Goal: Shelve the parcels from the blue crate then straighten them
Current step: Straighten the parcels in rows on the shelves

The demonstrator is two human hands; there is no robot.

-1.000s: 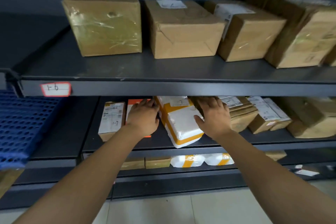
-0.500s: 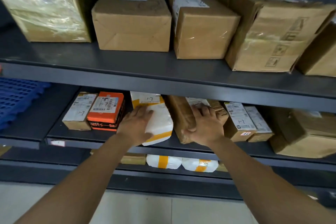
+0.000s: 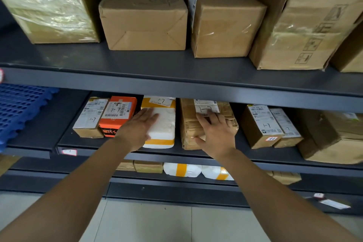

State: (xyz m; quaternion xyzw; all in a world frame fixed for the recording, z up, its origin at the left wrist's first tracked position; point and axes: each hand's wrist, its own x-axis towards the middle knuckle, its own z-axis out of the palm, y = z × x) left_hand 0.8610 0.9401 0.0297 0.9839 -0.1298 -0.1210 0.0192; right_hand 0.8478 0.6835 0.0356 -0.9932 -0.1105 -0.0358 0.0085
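Down at the bottom there's pale floor tile and both forearms reaching up into frame. Past those, the lowest shelf has a couple of white parcels with yellow tape lying next to some small brown ones.

On the middle shelf, the left hand lies flat on the white-and-yellow parcel, fingers straight and close together, not wrapped round anything. The right hand rests on top of the brown taped parcel just beside it, with the fingers spread and a bit bent over its label and the thumb out near the front corner. No real grip there either. Both parcels sit front-to-back with a small gap between them.

Left of the white one are an orange box and a labelled cardboard box, touching each other. Right of the brown one are two more labelled boxes. The blue crate pokes in at the far left.

Up top, the upper shelf holds a row of big cardboard boxes
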